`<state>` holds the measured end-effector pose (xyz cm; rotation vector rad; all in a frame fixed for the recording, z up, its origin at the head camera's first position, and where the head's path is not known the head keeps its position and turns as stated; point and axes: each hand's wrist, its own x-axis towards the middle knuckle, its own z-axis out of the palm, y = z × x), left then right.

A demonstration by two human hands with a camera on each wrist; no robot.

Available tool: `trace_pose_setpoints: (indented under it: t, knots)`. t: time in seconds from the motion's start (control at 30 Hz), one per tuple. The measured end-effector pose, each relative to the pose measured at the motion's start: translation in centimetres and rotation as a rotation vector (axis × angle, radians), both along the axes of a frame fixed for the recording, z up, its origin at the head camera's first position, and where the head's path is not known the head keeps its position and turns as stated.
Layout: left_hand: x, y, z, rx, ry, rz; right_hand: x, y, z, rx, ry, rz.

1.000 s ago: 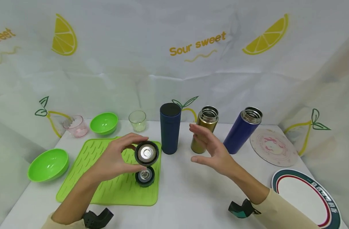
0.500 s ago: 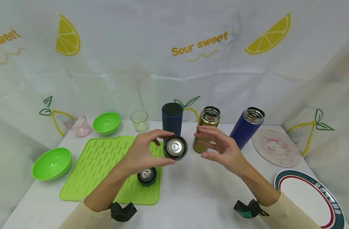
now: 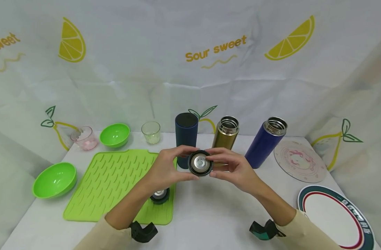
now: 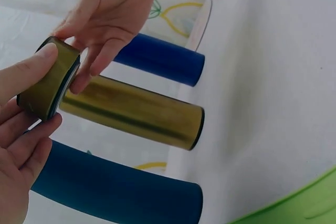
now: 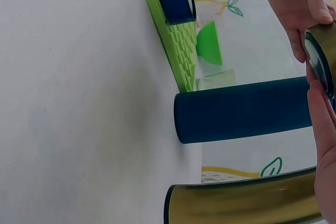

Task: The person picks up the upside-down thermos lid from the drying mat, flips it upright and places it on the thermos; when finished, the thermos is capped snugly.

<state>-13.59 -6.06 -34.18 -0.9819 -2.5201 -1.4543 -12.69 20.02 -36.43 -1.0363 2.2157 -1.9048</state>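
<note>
Both hands meet over the white table, forearms angled inward from the near edge, sleeves and wrist-worn cameras low in the head view. A second ago the left hand alone held the gold bottle lid above the green mat while the right hand hung spread and empty; the lid has since travelled rightward and the right hand has closed in, so it now looks shared between the two, a handover seemingly under way. The left thumb and fingers curl round the lid's rim, its steel-lined underside facing the wearer; the right fingers pinch the opposite edge, palm turned toward the left hand. The lid is held in the air, clear of the table.

Below and left of the left fingers, a second dark blue lid lies on the mat's near right corner. Just beyond the fingers stand a capped dark teal bottle, an open gold bottle directly behind the lid, and, farther right, an open blue bottle. Two green bowls, two small cups and two plates sit well apart at either side.
</note>
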Motion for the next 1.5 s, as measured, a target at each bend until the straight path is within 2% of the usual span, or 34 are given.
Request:
trace_pose_setpoints:
  t: [0.23,0.33,0.43,0.6,0.67,0.77,0.9,1.17,1.3,1.5]
  knots:
    - [-0.1,0.4,0.1,0.014,0.071,-0.014,0.2,0.0,0.5,-0.008,-0.011,-0.034]
    - [-0.1,0.2,0.1,0.033,0.065,-0.019,0.1,-0.2,0.6,-0.024,-0.012,-0.037]
    - [0.0,0.0,-0.1,0.054,0.016,-0.018,0.2,-0.2,0.7,-0.032,-0.013,-0.042]
    - [0.3,-0.6,-0.2,0.104,-0.129,0.013,0.2,-0.6,0.6,-0.027,-0.005,-0.051]
    - [0.4,-0.8,-0.1,0.118,-0.166,0.027,0.1,-0.9,0.5,-0.022,0.001,-0.055]
    - [0.5,-0.8,0.2,0.129,-0.202,0.035,0.1,-1.1,0.5,-0.009,0.017,-0.065]
    - [0.4,-0.5,0.4,0.136,-0.215,0.035,0.2,-0.8,0.5,0.009,0.053,-0.080]
    - [0.1,0.1,0.2,0.178,-0.286,0.065,0.1,-0.3,0.7,0.025,0.086,-0.070]
    - [0.1,0.1,0.3,0.188,-0.267,0.066,0.1,-0.2,0.6,-0.008,0.100,-0.037]
    - [0.2,0.0,0.5,0.191,-0.132,0.058,-0.2,-0.4,0.6,-0.097,0.084,0.007]
